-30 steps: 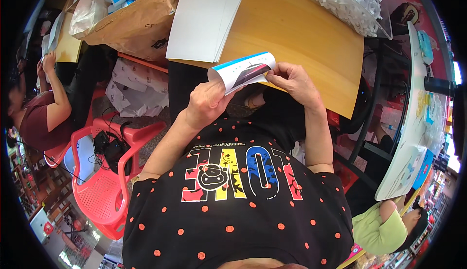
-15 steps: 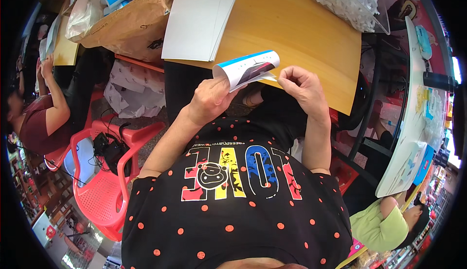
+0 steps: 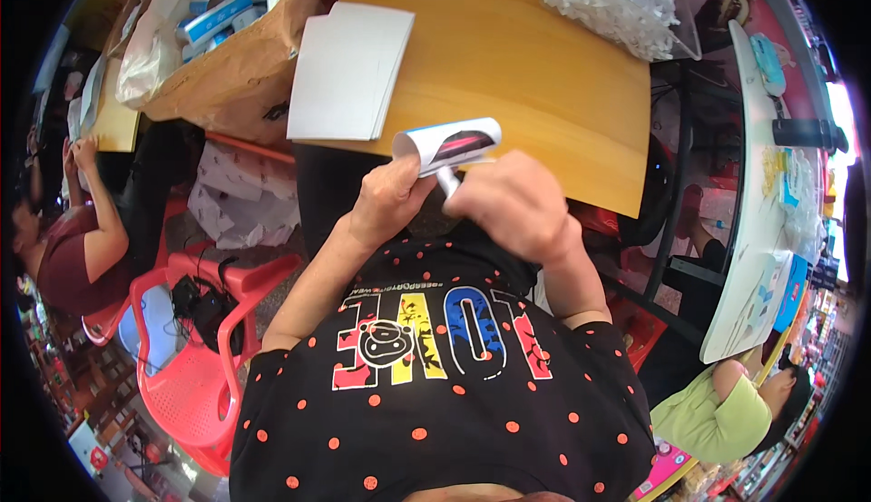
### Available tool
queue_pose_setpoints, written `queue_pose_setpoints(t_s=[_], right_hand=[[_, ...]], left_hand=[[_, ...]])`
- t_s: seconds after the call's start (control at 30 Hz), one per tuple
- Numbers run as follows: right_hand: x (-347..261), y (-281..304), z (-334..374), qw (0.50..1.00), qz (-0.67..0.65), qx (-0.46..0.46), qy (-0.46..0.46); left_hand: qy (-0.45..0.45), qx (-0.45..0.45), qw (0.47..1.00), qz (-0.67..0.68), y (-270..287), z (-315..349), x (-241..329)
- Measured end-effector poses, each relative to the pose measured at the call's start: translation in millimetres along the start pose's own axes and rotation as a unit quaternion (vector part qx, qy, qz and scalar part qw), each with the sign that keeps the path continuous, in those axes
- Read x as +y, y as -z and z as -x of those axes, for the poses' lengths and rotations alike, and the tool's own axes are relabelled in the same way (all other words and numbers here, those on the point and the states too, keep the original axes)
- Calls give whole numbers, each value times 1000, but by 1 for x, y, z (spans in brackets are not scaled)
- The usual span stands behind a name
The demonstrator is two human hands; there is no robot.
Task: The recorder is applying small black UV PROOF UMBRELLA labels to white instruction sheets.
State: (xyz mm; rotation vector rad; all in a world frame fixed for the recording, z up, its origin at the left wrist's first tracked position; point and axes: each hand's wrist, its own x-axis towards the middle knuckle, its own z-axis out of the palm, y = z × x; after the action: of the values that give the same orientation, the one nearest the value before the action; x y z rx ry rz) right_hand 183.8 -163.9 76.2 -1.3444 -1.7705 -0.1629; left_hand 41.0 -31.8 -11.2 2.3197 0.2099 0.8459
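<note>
A curled sheet of glossy paper (image 3: 458, 134), white with a blue edge and a dark and pink printed picture, is held above the near edge of the table. My left hand (image 3: 388, 195) is closed round its left end, fingers partly hidden. Close below the sheet, my right hand (image 3: 517, 207) is smeared by motion, its fingers bent together on a narrow white paper strip (image 3: 447, 180) that hangs from the sheet's underside. A stack of white sheets (image 3: 349, 71) lies flat on the table, just beyond my left hand.
A brown paper bag (image 3: 240, 80) of blue-and-white rolled pieces stands at the far left of the wooden table (image 3: 508, 39). A clear bin of white paper scraps (image 3: 617, 3) is at the far right. A red chair (image 3: 190, 388) stands left; two people sit nearby.
My right hand has moved left and nearer to me, bringing a white strip away from the sheet's underside. The sheet has shifted slightly left and nearer in the picture, as has the table.
</note>
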Motion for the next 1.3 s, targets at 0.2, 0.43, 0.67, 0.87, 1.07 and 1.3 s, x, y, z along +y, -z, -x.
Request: queue_pose_setpoints(t_s=[0.2, 0.43, 0.67, 0.87, 1.07, 1.3], right_hand=[[15, 37, -57, 988, -51, 140, 44], [222, 109, -114, 876, 33, 450, -170], [305, 131, -93, 869, 358, 116, -321], [102, 44, -48, 928, -52, 160, -332], [43, -25, 9, 893, -163, 186, -376], [28, -32, 18, 845, -221, 248, -419]], left_hand=[[-27, -13, 997, 71, -4, -14, 11], [261, 26, 860, 439, 5, -13, 24], [350, 105, 786, 500, 22, -30, 20], [347, 173, 730, 562, 26, -38, 3], [339, 163, 731, 570, 19, -43, 8], [325, 152, 763, 538, 16, -36, 18]])
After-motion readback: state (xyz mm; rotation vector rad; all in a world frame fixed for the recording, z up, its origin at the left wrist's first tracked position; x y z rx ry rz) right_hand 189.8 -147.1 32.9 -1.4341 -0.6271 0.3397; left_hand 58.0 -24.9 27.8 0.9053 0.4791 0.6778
